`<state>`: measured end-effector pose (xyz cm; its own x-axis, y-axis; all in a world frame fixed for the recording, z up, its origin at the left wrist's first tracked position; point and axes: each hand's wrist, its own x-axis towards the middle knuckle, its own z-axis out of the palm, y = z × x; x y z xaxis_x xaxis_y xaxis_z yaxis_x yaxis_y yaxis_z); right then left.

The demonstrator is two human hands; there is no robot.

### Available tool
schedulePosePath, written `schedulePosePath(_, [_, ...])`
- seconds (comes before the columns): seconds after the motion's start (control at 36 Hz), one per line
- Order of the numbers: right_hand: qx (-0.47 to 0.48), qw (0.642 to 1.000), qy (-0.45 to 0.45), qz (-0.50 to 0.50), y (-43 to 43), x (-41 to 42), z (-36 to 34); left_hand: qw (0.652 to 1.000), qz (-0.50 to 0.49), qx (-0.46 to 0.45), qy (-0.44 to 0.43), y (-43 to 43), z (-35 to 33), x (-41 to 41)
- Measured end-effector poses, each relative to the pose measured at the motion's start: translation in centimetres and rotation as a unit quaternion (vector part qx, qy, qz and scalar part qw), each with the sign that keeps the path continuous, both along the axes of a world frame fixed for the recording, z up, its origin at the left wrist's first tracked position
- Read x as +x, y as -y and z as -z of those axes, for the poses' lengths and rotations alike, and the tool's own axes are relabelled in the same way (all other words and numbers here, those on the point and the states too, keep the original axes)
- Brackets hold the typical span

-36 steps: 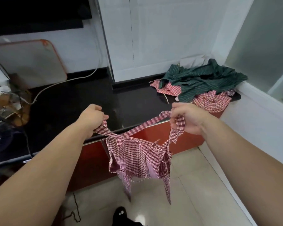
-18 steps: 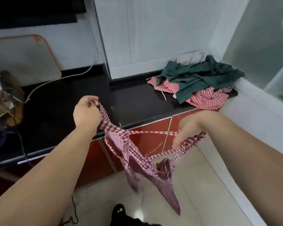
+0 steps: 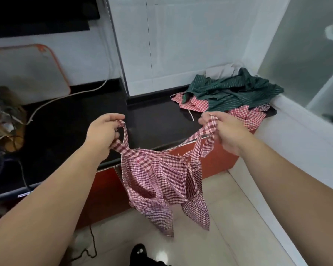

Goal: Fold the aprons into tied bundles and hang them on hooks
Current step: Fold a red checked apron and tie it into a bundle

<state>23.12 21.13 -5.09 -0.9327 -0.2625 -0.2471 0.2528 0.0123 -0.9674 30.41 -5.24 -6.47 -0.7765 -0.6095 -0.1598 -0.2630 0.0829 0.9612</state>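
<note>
A red-and-white checked apron (image 3: 160, 181) hangs in the air in front of the black counter (image 3: 71, 120), above the tiled floor. My left hand (image 3: 102, 133) grips its left strap, and my right hand (image 3: 229, 131) grips its right strap at about the same height. The apron's body droops between them, creased, with two points hanging down. At the back right of the counter lies a pile of aprons (image 3: 231, 96): green striped ones on top of red checked ones.
Red cabinet fronts (image 3: 215, 162) run under the counter. A board with an orange rim (image 3: 27, 73) leans on the back wall, and a white cable (image 3: 69, 96) crosses the counter. Cluttered wires and items (image 3: 4, 121) sit at the far left. A white ledge (image 3: 296, 135) borders the right.
My right hand has come up from low by the cabinet to counter height, and my hands have moved apart. The apron now hangs spread between them instead of twisted.
</note>
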Motion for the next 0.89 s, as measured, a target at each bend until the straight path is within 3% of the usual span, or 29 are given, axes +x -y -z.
schedulePosePath(0.08, [-0.062,0.993,0.045,-0.087,0.7,0.5,-1.7,0.985,0.055,0.157,-0.048,-1.4,-1.2,0.3])
schedulePosePath(0.17, [0.038,0.982,-0.003,-0.183,2.0,1.1,-3.1,0.957,0.162,0.235,-0.052,-3.9,-2.6,0.8])
schedulePosePath(0.22, [0.076,0.972,-0.021,-0.22,2.9,1.3,-3.6,0.947,0.268,0.175,-0.015,-5.6,-3.2,0.9])
schedulePosePath(0.28, [0.064,0.966,0.0,-0.25,3.5,1.5,-4.0,0.933,0.358,0.019,0.024,-7.0,-3.2,0.9])
schedulePosePath(0.36, [0.054,0.963,0.026,-0.261,3.5,1.8,-4.3,0.915,0.366,-0.167,0.033,-8.1,-2.4,0.2])
schedulePosePath(0.47, [0.074,0.954,0.068,-0.282,1.9,1.0,-3.9,0.94,0.251,-0.232,0.021,-7.4,-1.4,-0.7])
schedulePosePath(0.53, [0.18,0.927,0.035,-0.328,0.9,1.0,-3.6,0.954,0.202,-0.223,0.011,-6.6,-1.3,-0.9])
schedulePosePath(0.58, [0.335,0.872,-0.038,-0.354,0.3,1.0,-3.0,0.966,0.167,-0.196,0.003,-6.1,-1.2,-1.1])
schedulePosePath(0.61, [0.4,0.849,-0.083,-0.335,0.2,0.7,-2.3,0.97,0.16,-0.184,0.005,-6.0,-1.2,-1.1])
schedulePosePath(0.67, [0.457,0.844,-0.174,-0.222,0.1,0.1,-0.8,0.972,0.181,-0.147,0.015,-5.9,-1.2,-1.1])
schedulePosePath(0.72, [0.434,0.862,-0.25,-0.078,0.1,-0.6,0.2,0.965,0.237,-0.108,0.029,-5.9,-1.4,-0.8])
schedulePosePath(0.78, [0.431,0.847,-0.311,-0.006,0.1,-1.0,0.6,0.948,0.297,-0.103,0.046,-6.0,-1.7,-0.4])
schedulePosePath(0.83, [0.428,0.846,-0.318,0.028,0.3,-1.1,0.2,0.926,0.353,-0.116,0.072,-6.2,-2.3,0.0])
schedulePosePath(0.89, [0.362,0.889,-0.28,0.029,0.6,-1.2,-0.5,0.896,0.402,-0.151,0.113,-6.3,-2.8,0.3])
